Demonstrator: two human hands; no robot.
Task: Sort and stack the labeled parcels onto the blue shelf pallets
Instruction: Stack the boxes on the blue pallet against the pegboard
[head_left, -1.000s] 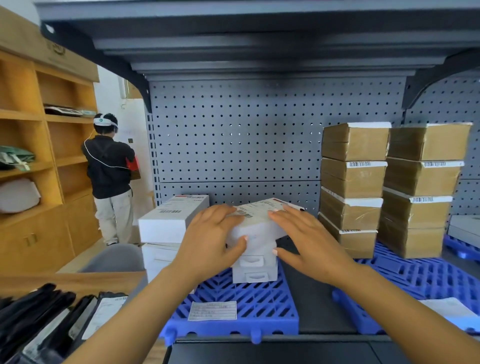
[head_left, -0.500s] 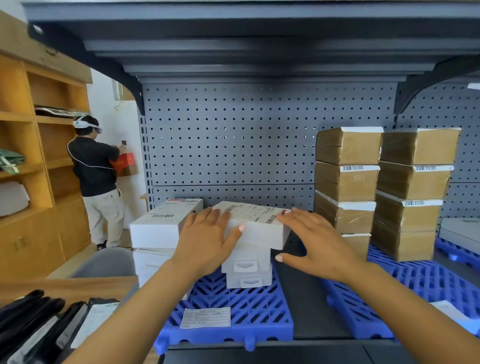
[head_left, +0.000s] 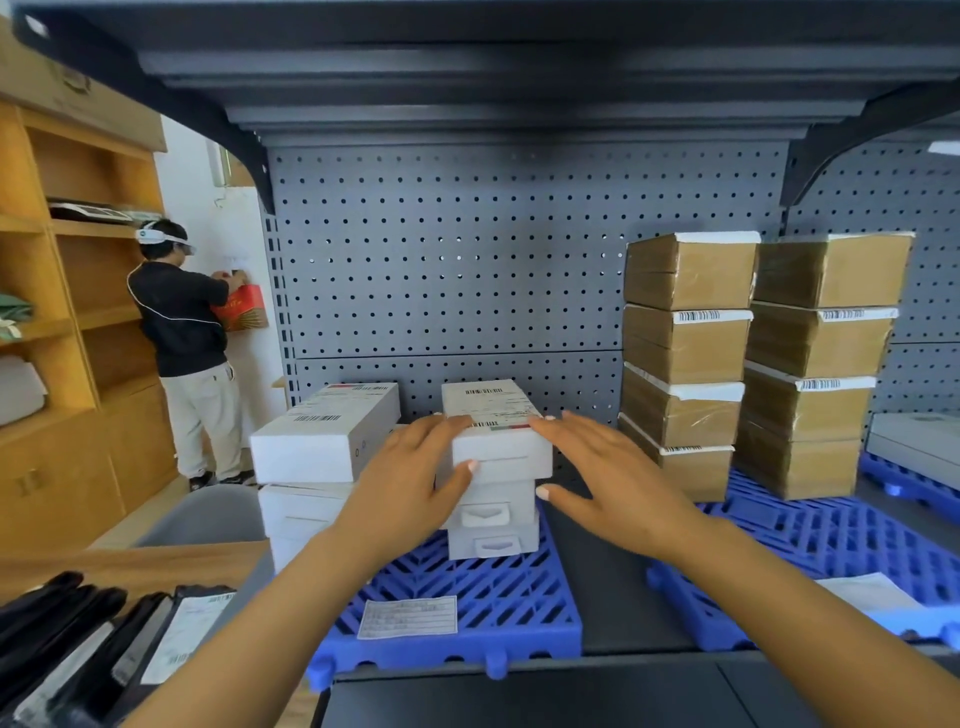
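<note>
A white labeled parcel (head_left: 493, 410) lies squarely on top of a stack of small white boxes (head_left: 493, 540) on the left blue pallet (head_left: 467, 587). My left hand (head_left: 410, 483) presses against its left side, fingers over the top edge and thumb on the front face. My right hand (head_left: 618, 483) is at its right side with straight fingers, the tips touching the top right corner. A second white parcel stack (head_left: 322, 431) stands just to the left.
Two tall stacks of brown parcels (head_left: 685, 353) (head_left: 821, 353) fill the back of the right blue pallet (head_left: 831, 535). A paper label (head_left: 408, 617) lies on the left pallet. Black mailers (head_left: 67, 639) sit at lower left. A person (head_left: 182, 332) stands by wooden shelving (head_left: 52, 312).
The top white parcel has turned from a skewed angle to lie straight on its stack. Both hands moved with it and stay at its sides.
</note>
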